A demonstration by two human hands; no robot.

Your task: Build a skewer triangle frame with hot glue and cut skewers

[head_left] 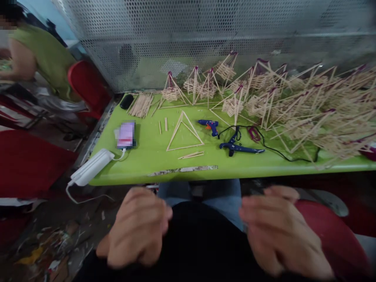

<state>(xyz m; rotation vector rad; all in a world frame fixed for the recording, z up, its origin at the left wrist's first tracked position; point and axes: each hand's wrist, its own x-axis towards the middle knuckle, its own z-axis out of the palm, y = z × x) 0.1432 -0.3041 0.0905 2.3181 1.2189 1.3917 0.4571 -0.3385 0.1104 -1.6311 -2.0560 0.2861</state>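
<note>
My left hand (pixel 139 227) hangs in the air before the table's front edge, its fingers curled and blurred; whether it holds anything is hidden. On the right, my right hand (pixel 280 229) is also raised off the table with bent, blurred fingers, and its palm side cannot be seen. Beyond them, a triangular frame of thin sticks (pixel 185 148) lies on the green table (pixel 152 156). Loose sticks (pixel 191 155) are in front of it. A blue glue gun (pixel 209 124) rests to its right, near a dark blue cutter tool (pixel 242 148).
Many stick structures (pixel 261 105) crowd the table's right side. A stick bundle (pixel 141 105), a black object (pixel 127 101), a phone (pixel 126 134) and a white power strip (pixel 92 166) are at the left. Another person (pixel 44 58) sits beyond, by a red chair (pixel 88 88).
</note>
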